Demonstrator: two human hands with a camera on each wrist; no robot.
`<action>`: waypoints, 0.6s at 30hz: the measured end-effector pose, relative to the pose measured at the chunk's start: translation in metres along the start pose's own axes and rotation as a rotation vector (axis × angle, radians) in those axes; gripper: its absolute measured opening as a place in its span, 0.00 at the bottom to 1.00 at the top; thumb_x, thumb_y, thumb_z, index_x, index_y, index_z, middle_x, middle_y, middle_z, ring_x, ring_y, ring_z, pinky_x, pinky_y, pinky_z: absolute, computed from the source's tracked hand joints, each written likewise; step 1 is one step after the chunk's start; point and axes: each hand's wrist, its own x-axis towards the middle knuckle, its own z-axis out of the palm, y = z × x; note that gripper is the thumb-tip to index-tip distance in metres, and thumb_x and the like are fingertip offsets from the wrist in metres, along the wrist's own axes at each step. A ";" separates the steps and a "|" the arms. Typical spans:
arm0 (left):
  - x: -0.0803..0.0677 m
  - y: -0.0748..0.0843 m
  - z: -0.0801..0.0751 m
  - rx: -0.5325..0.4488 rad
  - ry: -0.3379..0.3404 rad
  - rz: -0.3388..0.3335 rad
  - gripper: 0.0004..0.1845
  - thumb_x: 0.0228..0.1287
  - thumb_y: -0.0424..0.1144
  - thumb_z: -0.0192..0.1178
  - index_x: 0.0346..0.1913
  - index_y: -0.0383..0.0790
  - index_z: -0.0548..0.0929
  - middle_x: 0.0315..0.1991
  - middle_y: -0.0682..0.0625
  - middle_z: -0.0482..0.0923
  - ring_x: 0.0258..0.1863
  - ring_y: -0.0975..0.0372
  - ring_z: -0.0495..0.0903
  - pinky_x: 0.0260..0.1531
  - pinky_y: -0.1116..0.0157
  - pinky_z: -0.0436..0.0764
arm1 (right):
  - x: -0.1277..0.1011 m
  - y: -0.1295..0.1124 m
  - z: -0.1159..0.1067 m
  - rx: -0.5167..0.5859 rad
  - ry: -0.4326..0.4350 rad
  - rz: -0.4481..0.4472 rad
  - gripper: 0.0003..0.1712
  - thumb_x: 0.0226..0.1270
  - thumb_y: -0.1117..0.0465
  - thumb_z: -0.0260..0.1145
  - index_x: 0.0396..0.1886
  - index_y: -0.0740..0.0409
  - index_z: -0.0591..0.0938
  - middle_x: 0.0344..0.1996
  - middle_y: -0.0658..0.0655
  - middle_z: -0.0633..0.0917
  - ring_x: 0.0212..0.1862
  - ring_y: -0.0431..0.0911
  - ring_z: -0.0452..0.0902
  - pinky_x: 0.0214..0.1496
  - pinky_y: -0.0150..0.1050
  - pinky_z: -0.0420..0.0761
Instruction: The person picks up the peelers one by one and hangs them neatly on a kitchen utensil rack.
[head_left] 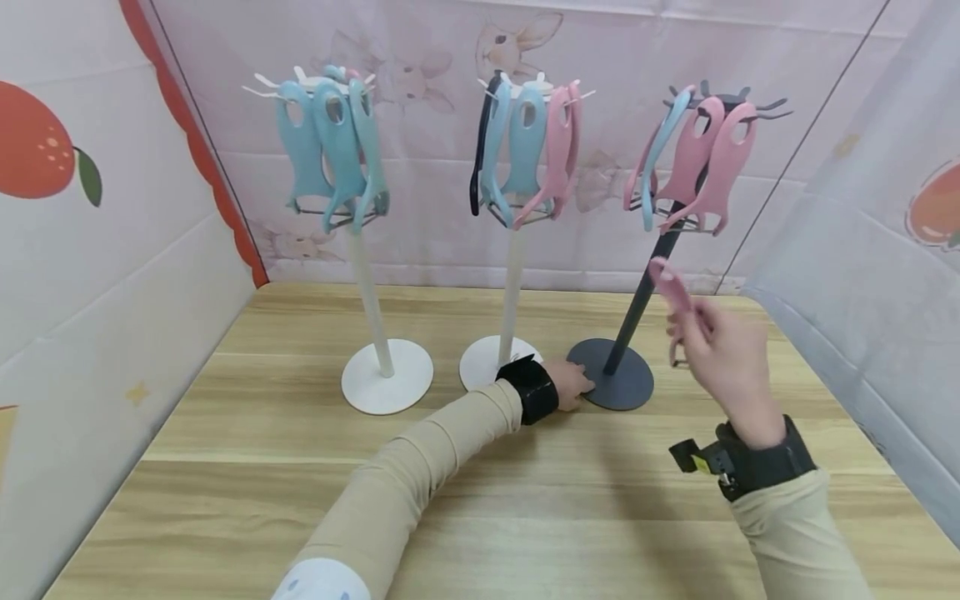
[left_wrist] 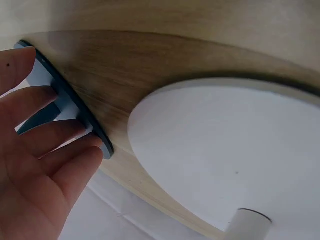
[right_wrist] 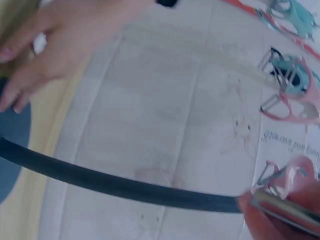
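My right hand (head_left: 726, 354) pinches a pink vegetable peeler (head_left: 670, 286) in the air, just in front of the dark stand's pole (head_left: 639, 312). Its metal blade part (right_wrist: 285, 210) shows blurred by the fingers in the right wrist view. My left hand (head_left: 567, 385) rests its fingers on the edge of the dark round base (head_left: 626, 390); the left wrist view shows these fingers (left_wrist: 50, 132) loosely extended over that rim. On the dark stand's hooks hang several peelers, including a pink one (head_left: 726, 167) and a blue one (head_left: 663, 154).
A white stand (head_left: 405, 392) at the left holds blue and green peelers (head_left: 341, 150). The middle white stand (head_left: 476, 362) carries blue, pink and black peelers (head_left: 483, 150), its base beside my left wrist. Printed cloth walls (head_left: 442, 250) enclose the wooden table (head_left: 285, 467).
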 end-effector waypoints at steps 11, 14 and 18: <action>0.004 0.002 0.005 0.052 -0.002 -0.031 0.27 0.67 0.48 0.49 0.68 0.52 0.62 0.66 0.45 0.59 0.64 0.55 0.60 0.61 0.66 0.60 | 0.055 0.003 -0.022 0.121 0.405 0.249 0.19 0.69 0.62 0.51 0.56 0.40 0.75 0.25 0.43 0.77 0.22 0.27 0.69 0.23 0.17 0.68; 0.004 0.002 0.005 0.046 -0.009 -0.030 0.27 0.67 0.48 0.49 0.68 0.51 0.62 0.67 0.44 0.58 0.65 0.55 0.59 0.62 0.66 0.59 | 0.071 0.002 -0.024 0.132 0.480 0.291 0.19 0.70 0.61 0.50 0.57 0.42 0.74 0.27 0.39 0.75 0.24 0.28 0.68 0.29 0.20 0.67; 0.004 0.002 0.006 0.045 0.002 -0.023 0.27 0.66 0.48 0.50 0.68 0.51 0.62 0.67 0.44 0.59 0.64 0.55 0.60 0.62 0.66 0.60 | 0.088 -0.001 -0.024 0.145 0.550 0.290 0.22 0.69 0.67 0.48 0.60 0.43 0.70 0.28 0.36 0.74 0.25 0.27 0.63 0.32 0.24 0.62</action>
